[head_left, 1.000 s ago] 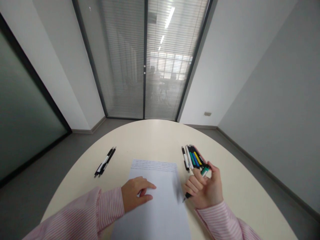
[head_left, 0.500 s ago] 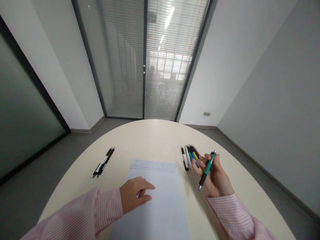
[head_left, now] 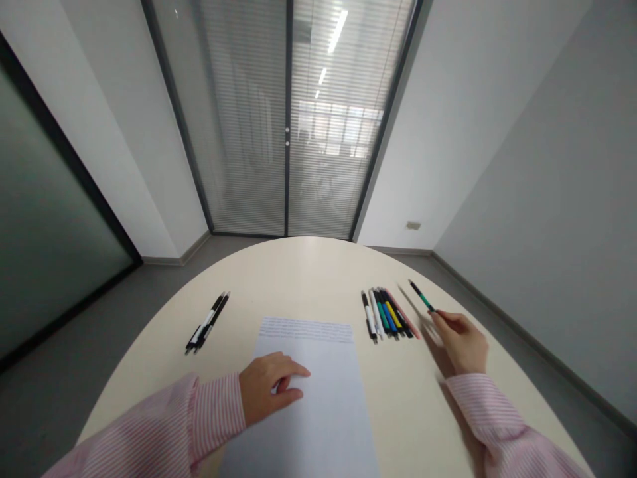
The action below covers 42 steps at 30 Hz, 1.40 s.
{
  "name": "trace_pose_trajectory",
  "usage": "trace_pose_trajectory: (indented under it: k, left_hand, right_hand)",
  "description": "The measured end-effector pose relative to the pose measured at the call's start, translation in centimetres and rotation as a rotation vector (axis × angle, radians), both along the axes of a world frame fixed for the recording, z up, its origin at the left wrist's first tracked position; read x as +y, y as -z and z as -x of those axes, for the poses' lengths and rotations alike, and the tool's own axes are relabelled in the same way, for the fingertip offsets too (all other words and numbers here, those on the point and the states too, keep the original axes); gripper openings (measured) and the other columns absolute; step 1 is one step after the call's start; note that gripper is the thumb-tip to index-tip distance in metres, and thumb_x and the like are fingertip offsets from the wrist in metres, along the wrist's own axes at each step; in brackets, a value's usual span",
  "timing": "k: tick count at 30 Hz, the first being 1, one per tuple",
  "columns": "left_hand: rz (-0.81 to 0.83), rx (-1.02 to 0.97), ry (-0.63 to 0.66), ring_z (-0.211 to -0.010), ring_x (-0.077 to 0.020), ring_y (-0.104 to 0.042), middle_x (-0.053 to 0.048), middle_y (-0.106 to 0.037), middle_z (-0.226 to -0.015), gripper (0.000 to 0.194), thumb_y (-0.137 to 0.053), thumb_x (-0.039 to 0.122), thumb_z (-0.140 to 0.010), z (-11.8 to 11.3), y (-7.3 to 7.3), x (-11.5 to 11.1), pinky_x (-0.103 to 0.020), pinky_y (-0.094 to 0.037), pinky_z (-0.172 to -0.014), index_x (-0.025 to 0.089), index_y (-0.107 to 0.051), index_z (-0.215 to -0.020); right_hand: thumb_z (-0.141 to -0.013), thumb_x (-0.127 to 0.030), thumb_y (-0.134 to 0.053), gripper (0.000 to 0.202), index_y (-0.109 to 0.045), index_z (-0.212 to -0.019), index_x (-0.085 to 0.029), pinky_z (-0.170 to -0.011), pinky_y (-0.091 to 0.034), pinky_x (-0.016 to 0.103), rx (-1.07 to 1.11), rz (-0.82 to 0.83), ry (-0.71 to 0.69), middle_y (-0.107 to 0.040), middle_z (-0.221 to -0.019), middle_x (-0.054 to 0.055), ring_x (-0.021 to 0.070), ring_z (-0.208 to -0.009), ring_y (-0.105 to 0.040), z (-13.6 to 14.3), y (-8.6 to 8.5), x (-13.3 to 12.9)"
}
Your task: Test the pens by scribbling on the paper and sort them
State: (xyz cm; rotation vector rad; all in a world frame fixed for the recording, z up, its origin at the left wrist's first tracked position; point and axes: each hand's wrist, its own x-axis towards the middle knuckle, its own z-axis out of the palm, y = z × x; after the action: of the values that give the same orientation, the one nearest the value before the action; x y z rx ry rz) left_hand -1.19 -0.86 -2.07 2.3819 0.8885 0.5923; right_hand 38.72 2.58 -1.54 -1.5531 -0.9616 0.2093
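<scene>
My right hand [head_left: 460, 340] pinches a green and black pen [head_left: 422, 295] by one end, above the table at the right. Its other end points up and to the left, away from me. Just left of this hand, a row of several pens [head_left: 387, 315] in white, green, blue, yellow, black and pink lies on the table. My left hand [head_left: 273, 385] rests on a sheet of paper [head_left: 318, 425], its index finger and thumb stretched out and the other fingers curled. Lines of small writing run across the top of the sheet.
Two black-and-white pens [head_left: 208, 323] lie side by side on the left of the round cream table [head_left: 308, 279]. Beyond the table's far edge stands a glass partition [head_left: 249, 133] with blinds, between white walls.
My right hand has moved right, away from the row of pens, and turned over. The green pen now points away from me instead of towards me. My left hand has stayed put.
</scene>
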Motion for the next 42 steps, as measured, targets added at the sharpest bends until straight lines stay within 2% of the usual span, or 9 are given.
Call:
trace_pose_trajectory:
  k: [4, 9, 16, 23, 32, 35, 37, 39, 42]
  left_hand:
    - [0.001, 0.01, -0.001, -0.062, -0.0145, -0.051, 0.002, -0.057, -0.062, 0.023, -0.061, 0.027, -0.082, 0.0, -0.1, 0.0, -0.026, -0.042, -0.066, 0.018, -0.065, -0.103]
    - [0.005, 0.001, 0.006, -0.062, -0.0143, -0.05, 0.002, -0.056, -0.062, 0.023, -0.06, 0.026, -0.082, 0.0, -0.1, 0.0, -0.026, -0.042, -0.066, 0.018, -0.065, -0.103]
    - [0.006, 0.008, 0.003, -0.061, -0.0143, -0.05, 0.002, -0.057, -0.062, 0.023, -0.06, 0.025, -0.082, 0.0, 0.0, 0.0, -0.026, -0.042, -0.066, 0.019, -0.065, -0.103]
    - [0.014, 0.019, 0.009, -0.062, -0.0149, -0.051, 0.002, -0.056, -0.061, 0.024, -0.061, 0.026, -0.082, 0.1, -0.2, 0.0, -0.026, -0.042, -0.066, 0.017, -0.065, -0.104]
    - [0.022, 0.026, 0.002, -0.063, -0.0149, -0.051, 0.002, -0.056, -0.063, 0.024, -0.062, 0.024, -0.081, 0.0, -0.4, -0.1, -0.026, -0.042, -0.066, 0.017, -0.065, -0.104]
    - [0.02, 0.018, -0.018, -0.063, -0.0145, -0.051, 0.002, -0.057, -0.063, 0.024, -0.063, 0.023, -0.08, 0.0, -0.4, -0.2, -0.026, -0.042, -0.066, 0.018, -0.066, -0.103]
    - [0.022, 0.019, -0.035, -0.062, -0.0143, -0.051, 0.002, -0.056, -0.062, 0.023, -0.064, 0.022, -0.079, -0.1, -0.4, -0.3, -0.026, -0.042, -0.066, 0.018, -0.066, -0.101]
    - [0.022, 0.021, -0.046, -0.061, -0.0139, -0.051, 0.003, -0.057, -0.061, 0.022, -0.064, 0.021, -0.078, -0.1, -0.4, -0.3, -0.025, -0.042, -0.066, 0.018, -0.066, -0.099]
    - [0.005, 0.024, -0.06, -0.061, -0.0139, -0.052, 0.003, -0.058, -0.062, 0.023, -0.065, 0.02, -0.077, -0.1, -0.4, -0.4, -0.025, -0.042, -0.065, 0.018, -0.066, -0.1]
  right_hand:
    - [-0.06, -0.042, -0.068, 0.029, -0.072, -0.074, -0.018, -0.067, -0.046, 0.037, -0.212, 0.202, -0.007, -0.071, -0.069, 0.007, 0.0273, -0.07, -0.065, 0.2, 0.3, 0.3]
    - [-0.063, -0.046, -0.059, 0.035, -0.074, -0.08, -0.018, -0.065, -0.047, 0.037, -0.36, 0.302, -0.014, -0.072, -0.068, 0.009, 0.0289, -0.07, -0.066, 0.5, 0.2, 0.2]
    - [-0.063, -0.041, -0.054, 0.037, -0.074, -0.085, -0.019, -0.069, -0.049, 0.038, -0.452, 0.356, -0.031, -0.073, -0.073, 0.008, 0.0277, -0.073, -0.067, 0.3, 0.3, 0.1]
    - [-0.06, -0.042, -0.057, 0.037, -0.076, -0.083, -0.02, -0.062, -0.05, 0.037, -0.466, 0.409, -0.124, -0.073, -0.067, 0.006, 0.028, -0.067, -0.067, -0.5, -0.1, -0.1]
    - [-0.068, -0.037, -0.05, 0.03, -0.073, -0.078, -0.021, -0.064, -0.05, 0.033, -0.515, 0.286, -0.196, -0.074, -0.079, 0.007, 0.0237, -0.068, -0.067, 0.3, -0.4, -0.7]
    - [-0.074, -0.037, -0.046, 0.033, -0.07, -0.087, -0.017, -0.063, -0.049, 0.033, -0.552, 0.201, -0.184, -0.07, -0.09, 0.011, 0.0231, -0.071, -0.064, 2.3, -1.5, -1.1]
    - [-0.08, -0.039, -0.044, 0.034, -0.068, -0.092, -0.017, -0.06, -0.047, 0.031, -0.579, 0.16, -0.239, -0.069, -0.088, 0.01, 0.0211, -0.069, -0.062, 5.0, -2.5, -1.8]
    - [-0.086, -0.038, -0.042, 0.031, -0.064, -0.092, -0.018, -0.058, -0.045, 0.028, -0.613, 0.127, -0.373, -0.067, -0.083, 0.008, 0.0181, -0.063, -0.059, 8.7, -3.2, -3.0]
    - [-0.094, -0.031, -0.032, 0.029, -0.054, -0.077, -0.02, -0.055, -0.039, 0.024, -0.657, 0.178, -0.668, -0.06, -0.063, 0.001, 0.014, -0.055, -0.056, 15.0, -2.9, -5.6]
